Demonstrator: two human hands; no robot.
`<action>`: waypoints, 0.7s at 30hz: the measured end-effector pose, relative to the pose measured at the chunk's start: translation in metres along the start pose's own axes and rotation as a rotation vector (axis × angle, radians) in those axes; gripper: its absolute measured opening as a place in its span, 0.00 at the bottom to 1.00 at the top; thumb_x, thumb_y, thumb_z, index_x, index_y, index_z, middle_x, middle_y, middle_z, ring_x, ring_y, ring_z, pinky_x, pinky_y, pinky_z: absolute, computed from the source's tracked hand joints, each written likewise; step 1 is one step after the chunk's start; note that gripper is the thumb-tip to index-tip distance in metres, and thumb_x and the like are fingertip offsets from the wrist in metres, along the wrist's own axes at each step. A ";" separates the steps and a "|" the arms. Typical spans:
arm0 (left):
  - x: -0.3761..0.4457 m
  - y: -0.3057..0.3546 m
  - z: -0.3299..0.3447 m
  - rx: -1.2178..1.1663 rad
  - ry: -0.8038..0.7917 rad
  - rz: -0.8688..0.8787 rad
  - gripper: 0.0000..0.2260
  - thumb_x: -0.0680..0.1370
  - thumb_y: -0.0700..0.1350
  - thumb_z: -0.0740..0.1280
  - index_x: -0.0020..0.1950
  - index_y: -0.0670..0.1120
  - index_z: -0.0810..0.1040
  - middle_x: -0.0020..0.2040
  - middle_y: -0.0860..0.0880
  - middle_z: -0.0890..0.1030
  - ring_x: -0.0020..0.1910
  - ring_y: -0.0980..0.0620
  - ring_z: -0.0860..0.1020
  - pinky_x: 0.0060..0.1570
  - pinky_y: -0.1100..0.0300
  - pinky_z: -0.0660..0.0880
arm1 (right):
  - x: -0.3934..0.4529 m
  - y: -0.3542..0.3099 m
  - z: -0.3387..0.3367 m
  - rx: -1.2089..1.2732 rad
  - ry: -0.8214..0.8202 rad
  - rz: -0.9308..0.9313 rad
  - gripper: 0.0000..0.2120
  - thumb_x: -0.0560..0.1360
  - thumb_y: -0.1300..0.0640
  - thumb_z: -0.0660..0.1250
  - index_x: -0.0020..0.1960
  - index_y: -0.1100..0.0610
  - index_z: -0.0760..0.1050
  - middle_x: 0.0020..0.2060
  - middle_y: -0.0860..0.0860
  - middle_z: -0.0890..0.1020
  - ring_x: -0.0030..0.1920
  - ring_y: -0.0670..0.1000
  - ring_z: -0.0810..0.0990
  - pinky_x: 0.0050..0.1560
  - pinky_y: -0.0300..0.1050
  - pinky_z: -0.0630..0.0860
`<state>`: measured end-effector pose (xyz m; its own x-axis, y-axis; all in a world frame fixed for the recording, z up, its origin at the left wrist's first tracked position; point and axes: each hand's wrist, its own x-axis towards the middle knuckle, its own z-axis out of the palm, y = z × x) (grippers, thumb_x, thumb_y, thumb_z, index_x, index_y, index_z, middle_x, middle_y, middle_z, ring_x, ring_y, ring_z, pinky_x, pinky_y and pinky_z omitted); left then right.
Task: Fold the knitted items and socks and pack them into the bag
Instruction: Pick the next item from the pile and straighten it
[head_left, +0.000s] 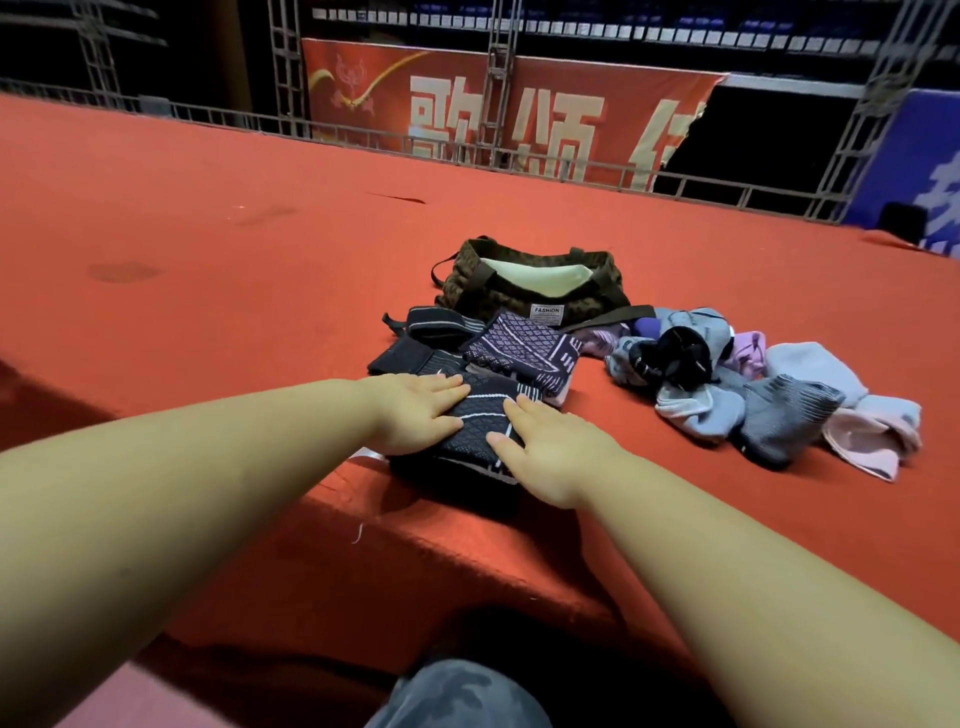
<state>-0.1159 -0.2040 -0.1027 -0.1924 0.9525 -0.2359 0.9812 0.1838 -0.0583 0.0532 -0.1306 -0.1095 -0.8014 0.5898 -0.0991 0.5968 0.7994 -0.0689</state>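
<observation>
A dark navy knitted item (475, 431) with white lines lies at the near edge of the red surface. My left hand (418, 413) presses flat on its left side and my right hand (550, 452) lies flat on its right side, fingers spread, gripping nothing. Behind it sit a folded purple patterned knit (524, 351) and two dark folded pieces (415, 343). The brown patterned bag (535, 286) lies further back, its mouth open with a pale lining showing. A loose heap of grey, blue and pink socks (753, 395) is to the right.
The red carpeted platform (234, 260) stretches far to the left and back. Its near edge drops off just below the knitted item. A metal railing (571, 171) and red banner (509, 119) stand behind. My knee (457, 696) shows at the bottom.
</observation>
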 end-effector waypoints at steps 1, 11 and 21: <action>0.002 0.002 -0.004 0.070 -0.027 -0.013 0.26 0.83 0.56 0.46 0.78 0.49 0.44 0.79 0.50 0.44 0.77 0.52 0.46 0.75 0.55 0.46 | -0.001 0.000 0.000 -0.005 0.016 -0.002 0.30 0.81 0.41 0.46 0.78 0.54 0.48 0.77 0.51 0.49 0.76 0.48 0.49 0.74 0.46 0.48; 0.011 0.094 -0.047 0.264 0.466 0.336 0.26 0.80 0.57 0.45 0.69 0.45 0.70 0.69 0.47 0.72 0.68 0.48 0.68 0.68 0.55 0.61 | -0.062 0.076 0.036 -0.012 0.216 0.192 0.33 0.78 0.35 0.49 0.77 0.51 0.50 0.77 0.53 0.52 0.76 0.51 0.54 0.73 0.46 0.53; 0.079 0.226 0.033 -0.273 0.194 0.249 0.26 0.83 0.52 0.51 0.78 0.43 0.50 0.78 0.43 0.47 0.77 0.46 0.49 0.75 0.56 0.47 | -0.099 0.160 0.078 0.189 0.352 0.611 0.32 0.77 0.40 0.56 0.76 0.53 0.54 0.76 0.56 0.56 0.74 0.54 0.57 0.73 0.50 0.57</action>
<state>0.0906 -0.0953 -0.1668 0.0315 0.9993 -0.0215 0.9698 -0.0254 0.2425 0.2307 -0.0699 -0.1877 -0.2690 0.9517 0.1479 0.9127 0.3009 -0.2765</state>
